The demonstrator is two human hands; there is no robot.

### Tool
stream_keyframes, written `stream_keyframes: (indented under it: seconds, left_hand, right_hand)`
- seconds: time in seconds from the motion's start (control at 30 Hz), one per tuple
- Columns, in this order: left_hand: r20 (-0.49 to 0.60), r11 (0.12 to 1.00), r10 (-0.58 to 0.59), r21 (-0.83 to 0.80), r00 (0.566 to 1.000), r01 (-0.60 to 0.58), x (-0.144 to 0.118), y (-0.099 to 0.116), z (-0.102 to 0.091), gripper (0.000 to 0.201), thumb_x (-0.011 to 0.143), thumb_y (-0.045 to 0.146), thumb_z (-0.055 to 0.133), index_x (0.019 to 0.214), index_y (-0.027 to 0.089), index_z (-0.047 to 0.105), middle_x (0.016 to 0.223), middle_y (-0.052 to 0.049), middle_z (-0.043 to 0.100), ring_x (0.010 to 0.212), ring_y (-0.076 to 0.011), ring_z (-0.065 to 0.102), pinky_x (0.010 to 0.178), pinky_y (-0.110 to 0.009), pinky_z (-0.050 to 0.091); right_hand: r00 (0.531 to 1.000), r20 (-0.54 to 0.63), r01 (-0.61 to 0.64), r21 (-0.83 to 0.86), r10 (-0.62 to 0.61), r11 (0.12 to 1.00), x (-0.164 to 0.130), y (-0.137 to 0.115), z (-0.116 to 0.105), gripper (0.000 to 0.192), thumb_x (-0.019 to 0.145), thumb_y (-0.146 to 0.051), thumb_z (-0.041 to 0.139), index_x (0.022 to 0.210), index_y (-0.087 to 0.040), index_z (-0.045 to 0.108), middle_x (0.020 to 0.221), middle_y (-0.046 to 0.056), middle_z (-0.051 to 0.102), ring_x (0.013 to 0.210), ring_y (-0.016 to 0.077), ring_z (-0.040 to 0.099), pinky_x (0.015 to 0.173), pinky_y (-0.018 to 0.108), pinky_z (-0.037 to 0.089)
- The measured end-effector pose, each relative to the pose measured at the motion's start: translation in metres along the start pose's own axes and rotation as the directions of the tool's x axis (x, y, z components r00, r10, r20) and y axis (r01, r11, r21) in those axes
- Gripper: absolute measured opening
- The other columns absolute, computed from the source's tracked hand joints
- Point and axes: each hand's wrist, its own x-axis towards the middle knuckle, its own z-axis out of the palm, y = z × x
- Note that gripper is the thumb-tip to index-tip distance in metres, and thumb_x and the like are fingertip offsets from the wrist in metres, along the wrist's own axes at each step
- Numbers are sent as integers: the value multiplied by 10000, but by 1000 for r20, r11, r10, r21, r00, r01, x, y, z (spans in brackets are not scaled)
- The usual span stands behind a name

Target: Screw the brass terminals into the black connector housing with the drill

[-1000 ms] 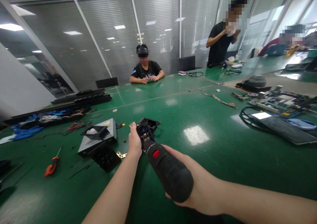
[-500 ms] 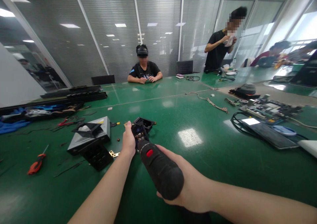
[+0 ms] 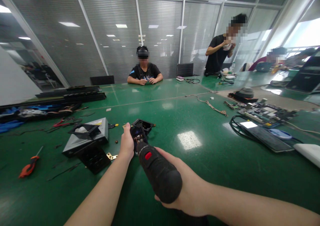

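Note:
My right hand [image 3: 186, 189] grips a black electric screwdriver [image 3: 158, 174] with a red button, its tip pointing at a small black electronic part [image 3: 138, 135]. My left hand [image 3: 126, 143] holds that part steady on the green table [image 3: 215, 159]. Just behind the part lies a black plastic frame [image 3: 143, 125]. The screwdriver's tip is hidden behind the part and my left hand.
A silver drive box [image 3: 86, 137] with black pieces lies to the left, an orange-handled screwdriver [image 3: 28, 161] further left. Circuit boards and a tablet [image 3: 265, 137] lie at right. A seated person [image 3: 144, 71] faces me across the table; others are at the far right.
The view has shifted slightly, so everything sits a little lower-left in frame. My hands keep the same grip on the screwdriver and the part.

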Motion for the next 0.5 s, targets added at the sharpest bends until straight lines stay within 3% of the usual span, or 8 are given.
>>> stream_keyframes:
  seconds: [0.13, 0.3, 0.5]
  left_hand:
    - [-1, 1000, -9, 1, 1000, 9, -1, 1, 1, 697, 866, 755, 574, 1024, 107, 776, 876, -159, 773, 863, -323, 769, 711, -383, 610]
    - [24, 999, -41, -14, 999, 41, -1, 1, 1, 665, 911, 715, 527, 1043, 110, 769, 919, -165, 779, 843, -308, 772, 713, -388, 620]
    - [1, 1000, -17, 19, 1000, 17, -1, 0, 0, 655, 912, 729, 532, 1013, 130, 777, 929, -164, 788, 909, -323, 778, 767, -398, 627]
  right_hand:
    - [999, -8, 31, -11, -32, 999, 2, -6, 1, 1073, 648, -74, 832, 1611, -262, 399, 1008, 17, 669, 779, 173, 621, 881, 393, 587]
    - [999, 10, 49, 60, -50, 997, 4, -6, 3, 1017, 643, -49, 804, 1572, -258, 447, 990, 1, 647, 778, 161, 609, 892, 385, 581]
    - [999, -15, 33, 19, -33, 999, 3, -8, 2, 1031, 648, -69, 805, 1592, -257, 435, 1026, 23, 656, 784, 170, 615, 853, 377, 590]
